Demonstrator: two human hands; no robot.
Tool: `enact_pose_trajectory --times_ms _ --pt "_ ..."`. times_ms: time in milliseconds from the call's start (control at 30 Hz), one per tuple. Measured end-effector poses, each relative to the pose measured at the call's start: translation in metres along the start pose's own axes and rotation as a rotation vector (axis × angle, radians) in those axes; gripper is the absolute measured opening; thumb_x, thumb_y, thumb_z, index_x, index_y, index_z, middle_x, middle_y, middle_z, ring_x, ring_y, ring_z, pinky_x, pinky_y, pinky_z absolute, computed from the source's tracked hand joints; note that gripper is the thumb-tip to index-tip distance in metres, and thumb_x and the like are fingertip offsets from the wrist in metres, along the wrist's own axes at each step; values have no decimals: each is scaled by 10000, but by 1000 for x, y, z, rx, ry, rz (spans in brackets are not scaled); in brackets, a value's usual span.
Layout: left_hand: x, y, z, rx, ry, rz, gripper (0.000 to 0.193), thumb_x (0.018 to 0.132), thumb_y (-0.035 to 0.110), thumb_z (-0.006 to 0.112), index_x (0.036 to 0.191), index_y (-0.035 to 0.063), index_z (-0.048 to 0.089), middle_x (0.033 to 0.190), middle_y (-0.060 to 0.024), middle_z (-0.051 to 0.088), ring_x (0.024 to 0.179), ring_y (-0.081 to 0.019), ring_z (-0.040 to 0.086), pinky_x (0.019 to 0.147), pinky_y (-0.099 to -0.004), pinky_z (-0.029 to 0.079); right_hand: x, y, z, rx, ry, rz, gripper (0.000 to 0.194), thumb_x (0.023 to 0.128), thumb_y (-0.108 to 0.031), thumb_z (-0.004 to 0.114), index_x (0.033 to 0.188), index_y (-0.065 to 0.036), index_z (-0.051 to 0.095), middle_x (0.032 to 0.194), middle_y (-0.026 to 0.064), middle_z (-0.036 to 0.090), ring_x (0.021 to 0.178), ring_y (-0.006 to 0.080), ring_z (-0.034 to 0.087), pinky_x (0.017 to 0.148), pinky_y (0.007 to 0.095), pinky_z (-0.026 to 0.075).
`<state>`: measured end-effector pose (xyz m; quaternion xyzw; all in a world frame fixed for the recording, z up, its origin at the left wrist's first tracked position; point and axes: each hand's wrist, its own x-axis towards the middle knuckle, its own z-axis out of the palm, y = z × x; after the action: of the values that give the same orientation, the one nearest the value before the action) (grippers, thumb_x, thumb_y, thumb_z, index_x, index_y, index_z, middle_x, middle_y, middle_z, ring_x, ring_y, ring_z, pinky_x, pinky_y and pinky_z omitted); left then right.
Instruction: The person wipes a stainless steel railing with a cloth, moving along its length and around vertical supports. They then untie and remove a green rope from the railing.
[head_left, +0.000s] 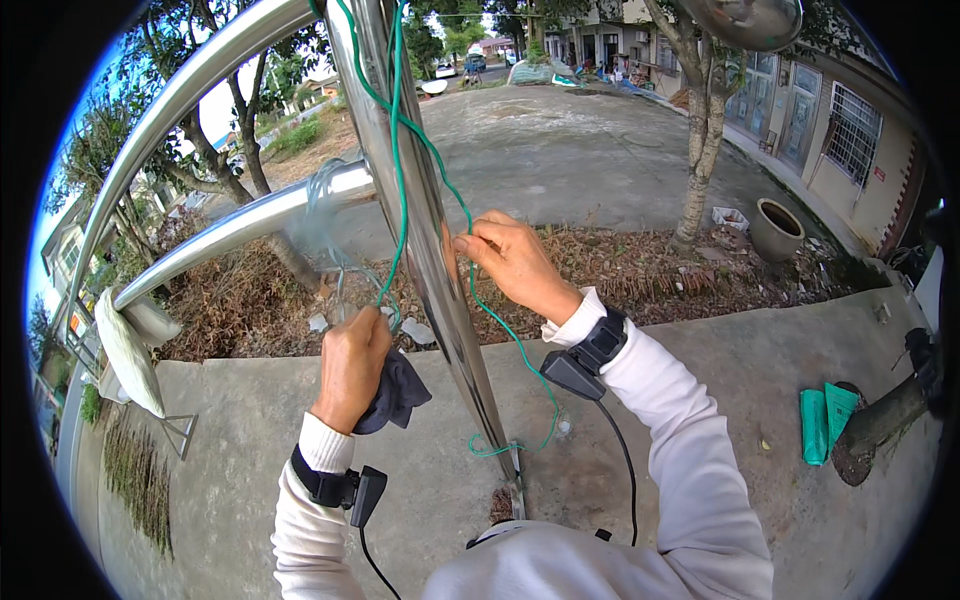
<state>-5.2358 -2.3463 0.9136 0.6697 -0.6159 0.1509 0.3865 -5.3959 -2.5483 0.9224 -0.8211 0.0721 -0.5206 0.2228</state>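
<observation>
A thin green cord (402, 172) runs down and crosses over a shiny metal post (409, 165) that stands before me. My left hand (352, 367), left of the post, is closed around one length of the cord and a dark cloth (394, 394). On the post's other side, my right hand (510, 259) pinches a second length between thumb and fingers. From there the cord's loose end hangs in a curve and curls near the post's foot. Clear plastic strands (326, 217) loop over a metal side rail (255, 221) and hang close to my left hand.
A curved metal rail (165, 112) arches on the left, with a pale sack (127, 356) over the lower rail's end. Beyond the concrete lies a strip of dry leaves (600, 266) with a tree (701, 142) and a large pot (778, 229). Green bags (825, 424) lie at right.
</observation>
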Motion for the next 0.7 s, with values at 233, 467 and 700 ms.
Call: enact_pose_trajectory --times_ms 233,467,700 --pt "29 -6 44 -226 43 -45 149 887 75 607 810 -49 576 672 -243 560 549 -293 583 552 -364 448 -6 5 10 155 -341 295 228 951 -134 559 786 9 624 582 51 570 515 120 549 478 316 439" --pt "43 -12 42 -277 -78 -42 145 915 92 584 911 -45 632 677 -208 594 576 -149 575 571 -324 461 -19 20 48 358 -201 280 132 909 -143 648 898 -20 603 705 47 641 626 122 616 580 303 486" --pt "43 -23 47 -464 -61 -39 168 951 82 592 901 -71 641 711 -60 628 673 -78 549 604 -279 463 -7 22 56 327 -326 202 258 870 -206 660 1052 -25 637 1008 162 656 889 315 622 779 395 491"
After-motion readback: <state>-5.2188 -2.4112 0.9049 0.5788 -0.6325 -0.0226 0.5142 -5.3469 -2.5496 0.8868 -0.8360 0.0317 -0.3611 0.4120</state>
